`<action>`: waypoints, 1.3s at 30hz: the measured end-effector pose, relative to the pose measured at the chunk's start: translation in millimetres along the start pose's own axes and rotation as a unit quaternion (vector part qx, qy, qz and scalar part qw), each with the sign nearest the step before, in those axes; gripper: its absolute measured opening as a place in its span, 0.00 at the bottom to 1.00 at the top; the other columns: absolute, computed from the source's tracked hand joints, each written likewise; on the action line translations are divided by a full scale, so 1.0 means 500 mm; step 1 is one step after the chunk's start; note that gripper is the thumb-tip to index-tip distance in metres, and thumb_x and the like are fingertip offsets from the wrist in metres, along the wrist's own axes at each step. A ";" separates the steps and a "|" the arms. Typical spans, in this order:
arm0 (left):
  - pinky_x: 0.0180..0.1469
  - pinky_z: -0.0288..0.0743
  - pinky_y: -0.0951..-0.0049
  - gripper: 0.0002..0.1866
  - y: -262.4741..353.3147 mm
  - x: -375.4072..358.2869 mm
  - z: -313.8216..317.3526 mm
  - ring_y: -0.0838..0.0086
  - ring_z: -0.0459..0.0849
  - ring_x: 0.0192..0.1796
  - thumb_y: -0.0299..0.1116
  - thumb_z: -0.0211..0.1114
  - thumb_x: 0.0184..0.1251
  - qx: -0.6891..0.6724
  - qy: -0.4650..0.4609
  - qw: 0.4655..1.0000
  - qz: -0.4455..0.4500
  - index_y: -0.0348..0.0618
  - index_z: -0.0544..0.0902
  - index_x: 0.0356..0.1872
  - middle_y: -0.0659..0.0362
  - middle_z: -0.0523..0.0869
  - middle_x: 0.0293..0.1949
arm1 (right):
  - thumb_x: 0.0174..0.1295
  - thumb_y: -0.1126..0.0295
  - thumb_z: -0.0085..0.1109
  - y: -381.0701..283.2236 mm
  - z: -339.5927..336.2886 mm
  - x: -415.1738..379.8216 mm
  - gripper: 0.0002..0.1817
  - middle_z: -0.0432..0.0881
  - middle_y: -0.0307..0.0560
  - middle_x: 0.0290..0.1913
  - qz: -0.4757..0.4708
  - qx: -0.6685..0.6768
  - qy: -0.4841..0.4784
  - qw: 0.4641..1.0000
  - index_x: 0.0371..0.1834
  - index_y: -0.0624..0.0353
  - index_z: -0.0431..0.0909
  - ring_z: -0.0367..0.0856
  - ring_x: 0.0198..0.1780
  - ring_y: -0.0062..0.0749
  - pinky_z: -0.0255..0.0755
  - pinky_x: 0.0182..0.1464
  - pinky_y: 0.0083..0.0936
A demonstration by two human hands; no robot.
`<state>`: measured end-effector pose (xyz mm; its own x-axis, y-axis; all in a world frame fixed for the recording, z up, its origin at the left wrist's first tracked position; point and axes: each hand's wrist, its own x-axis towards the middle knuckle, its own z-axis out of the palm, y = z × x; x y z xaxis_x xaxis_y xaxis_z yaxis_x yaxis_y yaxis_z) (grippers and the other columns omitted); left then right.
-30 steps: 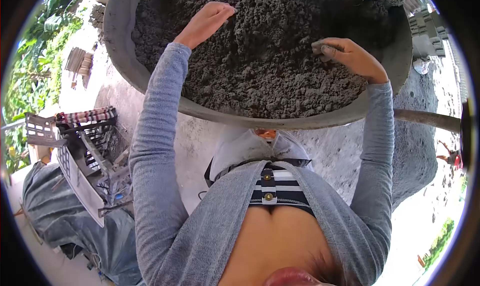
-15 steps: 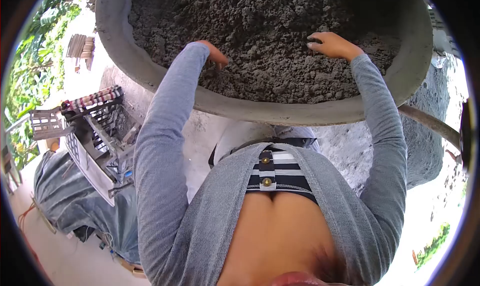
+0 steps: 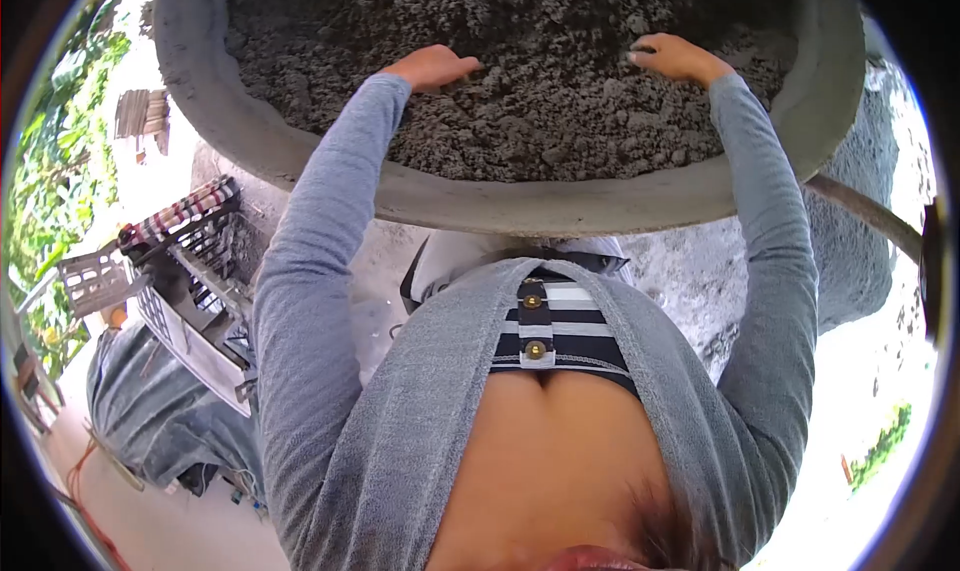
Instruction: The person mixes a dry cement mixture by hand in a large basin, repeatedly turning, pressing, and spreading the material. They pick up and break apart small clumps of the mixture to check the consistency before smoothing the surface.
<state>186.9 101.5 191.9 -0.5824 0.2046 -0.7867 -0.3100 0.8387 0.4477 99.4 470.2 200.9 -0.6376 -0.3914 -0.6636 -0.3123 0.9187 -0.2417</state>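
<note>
A large round basin (image 3: pixel 520 203) with a thick grey rim fills the top of the view, holding crumbly dark grey soil-like material (image 3: pixel 560 121). Over the left part of this material is my left hand (image 3: pixel 437 67), its visible fingers stretched toward the middle and some of them hidden behind the hand. My right hand (image 3: pixel 678 58) hovers low at the right side, fingers pointing inward with a small gap between the tips. Both hands are open, with nothing seen in them. My grey sleeves cross the near rim.
A wooden pole (image 3: pixel 865 214) sticks out right of the basin, beside a big grey mound (image 3: pixel 850 261). At left, a plastic crate (image 3: pixel 95 278) and other clutter stand near a dark tarp (image 3: pixel 170 411). Stacked flat pieces (image 3: pixel 142 116) lie farther back, by green plants.
My left hand has swung up and farther over the material, its fingers now pointing right instead of down. My right hand has shifted slightly up. The whole view has tilted a little.
</note>
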 end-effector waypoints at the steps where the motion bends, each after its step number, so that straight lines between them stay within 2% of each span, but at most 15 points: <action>1: 0.69 0.61 0.52 0.30 -0.006 0.010 0.004 0.52 0.69 0.67 0.56 0.43 0.72 0.002 -0.011 1.000 0.012 0.45 0.77 0.61 0.45 0.68 0.68 | 0.68 0.46 0.49 0.009 0.007 0.002 0.32 0.70 0.55 0.67 0.024 0.006 0.008 1.000 0.66 0.60 0.70 0.70 0.66 0.51 0.65 0.65 0.44; 3: 0.72 0.56 0.49 0.29 -0.026 0.029 0.003 0.51 0.58 0.72 0.55 0.43 0.72 0.129 0.038 0.990 0.045 0.50 0.72 0.65 0.48 0.64 0.71 | 0.69 0.45 0.47 0.025 0.021 0.012 0.33 0.67 0.54 0.69 0.060 -0.015 -0.006 0.998 0.68 0.58 0.67 0.66 0.68 0.50 0.62 0.68 0.44; 6: 0.74 0.51 0.49 0.29 -0.087 0.109 0.064 0.51 0.48 0.76 0.55 0.41 0.73 0.135 0.011 0.991 0.011 0.54 0.69 0.68 0.46 0.59 0.72 | 0.70 0.42 0.43 0.023 0.062 0.012 0.37 0.57 0.53 0.75 0.123 -0.016 -0.063 0.990 0.73 0.57 0.59 0.55 0.74 0.49 0.53 0.73 0.46; 8: 0.75 0.50 0.50 0.31 -0.117 0.144 0.101 0.50 0.47 0.76 0.57 0.38 0.73 0.188 -0.045 0.978 0.082 0.56 0.64 0.71 0.50 0.57 0.74 | 0.66 0.34 0.37 0.015 0.122 0.018 0.45 0.49 0.54 0.77 0.118 0.027 -0.131 0.984 0.76 0.58 0.52 0.46 0.78 0.48 0.45 0.76 0.46; 9: 0.74 0.52 0.50 0.28 -0.047 0.070 0.101 0.50 0.48 0.76 0.53 0.39 0.75 0.181 -0.041 0.982 0.040 0.55 0.64 0.71 0.53 0.56 0.74 | 0.62 0.30 0.39 0.000 0.155 0.016 0.50 0.47 0.56 0.78 0.111 0.028 -0.149 0.982 0.76 0.59 0.50 0.43 0.78 0.49 0.42 0.76 0.45; 12: 0.73 0.56 0.50 0.23 -0.014 0.050 0.122 0.53 0.50 0.76 0.45 0.41 0.77 0.182 -0.014 0.983 0.031 0.54 0.66 0.69 0.63 0.57 0.75 | 0.52 0.25 0.49 -0.075 0.160 0.016 0.61 0.51 0.66 0.75 0.131 0.058 -0.166 0.976 0.74 0.69 0.49 0.50 0.76 0.55 0.52 0.73 0.46; 14: 0.74 0.56 0.53 0.23 -0.027 0.088 0.124 0.56 0.52 0.76 0.46 0.41 0.76 0.207 -0.064 0.959 0.184 0.52 0.67 0.68 0.62 0.58 0.75 | 0.52 0.25 0.51 -0.094 0.156 0.000 0.62 0.52 0.68 0.74 0.133 0.095 -0.150 0.975 0.73 0.71 0.50 0.52 0.75 0.57 0.53 0.72 0.46; 16: 0.74 0.55 0.57 0.27 -0.007 0.072 0.105 0.59 0.51 0.76 0.50 0.38 0.75 0.200 -0.065 0.958 0.195 0.52 0.66 0.68 0.64 0.58 0.75 | 0.51 0.26 0.53 -0.099 0.162 -0.006 0.63 0.54 0.69 0.73 0.136 0.131 -0.127 0.974 0.73 0.73 0.50 0.54 0.74 0.58 0.55 0.72 0.46; 22: 0.72 0.57 0.54 0.35 0.002 0.021 0.041 0.54 0.61 0.73 0.58 0.43 0.70 0.201 0.004 0.979 0.017 0.54 0.61 0.74 0.52 0.56 0.75 | 0.50 0.32 0.61 -0.141 0.170 -0.032 0.61 0.50 0.69 0.74 0.141 0.214 -0.140 0.956 0.73 0.73 0.49 0.48 0.76 0.58 0.51 0.73 0.50; 26: 0.70 0.62 0.59 0.34 0.003 0.012 0.025 0.56 0.64 0.71 0.58 0.45 0.70 0.139 0.021 0.990 0.020 0.52 0.64 0.72 0.52 0.60 0.73 | 0.53 0.39 0.63 -0.141 0.191 -0.007 0.57 0.51 0.63 0.75 0.105 0.169 -0.194 0.961 0.75 0.66 0.47 0.45 0.76 0.57 0.47 0.70 0.61; 28: 0.69 0.63 0.59 0.33 0.007 0.010 0.019 0.57 0.66 0.70 0.57 0.46 0.70 0.137 0.038 0.989 0.039 0.51 0.66 0.71 0.52 0.62 0.72 | 0.53 0.42 0.65 -0.165 0.187 -0.013 0.53 0.58 0.59 0.73 0.053 -0.030 -0.066 0.996 0.75 0.60 0.51 0.54 0.73 0.56 0.49 0.70 0.58; 30: 0.69 0.64 0.60 0.32 0.016 0.002 0.007 0.57 0.68 0.69 0.57 0.48 0.70 0.141 0.062 0.987 0.056 0.50 0.68 0.69 0.52 0.64 0.71 | 0.52 0.44 0.66 -0.151 0.203 0.000 0.48 0.66 0.56 0.68 -0.015 -0.032 0.006 0.999 0.73 0.57 0.57 0.62 0.70 0.54 0.50 0.69 0.56; 32: 0.67 0.65 0.60 0.31 0.027 -0.012 -0.008 0.57 0.70 0.66 0.55 0.49 0.70 0.115 0.074 0.988 0.076 0.48 0.71 0.67 0.52 0.68 0.68 | 0.51 0.46 0.68 -0.151 0.189 0.025 0.47 0.68 0.58 0.67 0.016 0.008 -0.118 0.993 0.70 0.60 0.60 0.65 0.69 0.53 0.48 0.70 0.57; 37: 0.62 0.70 0.59 0.27 0.021 -0.010 -0.036 0.58 0.75 0.61 0.51 0.53 0.69 0.121 0.161 0.972 0.121 0.45 0.77 0.61 0.51 0.75 0.60 | 0.48 0.49 0.70 -0.136 0.158 0.018 0.50 0.65 0.62 0.69 0.061 0.078 -0.162 0.982 0.70 0.67 0.59 0.63 0.71 0.51 0.55 0.71 0.40; 39: 0.64 0.69 0.59 0.26 0.027 -0.024 -0.050 0.57 0.73 0.62 0.51 0.57 0.66 0.106 0.289 0.940 0.148 0.46 0.79 0.58 0.52 0.74 0.61 | 0.46 0.55 0.74 -0.132 0.174 0.024 0.51 0.64 0.64 0.70 0.030 0.141 -0.151 0.978 0.70 0.69 0.58 0.62 0.71 0.52 0.57 0.70 0.35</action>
<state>170.9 98.0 217.8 -0.9496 0.1878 -0.2510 0.0508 0.8823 0.4679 173.5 409.7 147.5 -0.3978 -0.3423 -0.8512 -0.0474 0.9342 -0.3535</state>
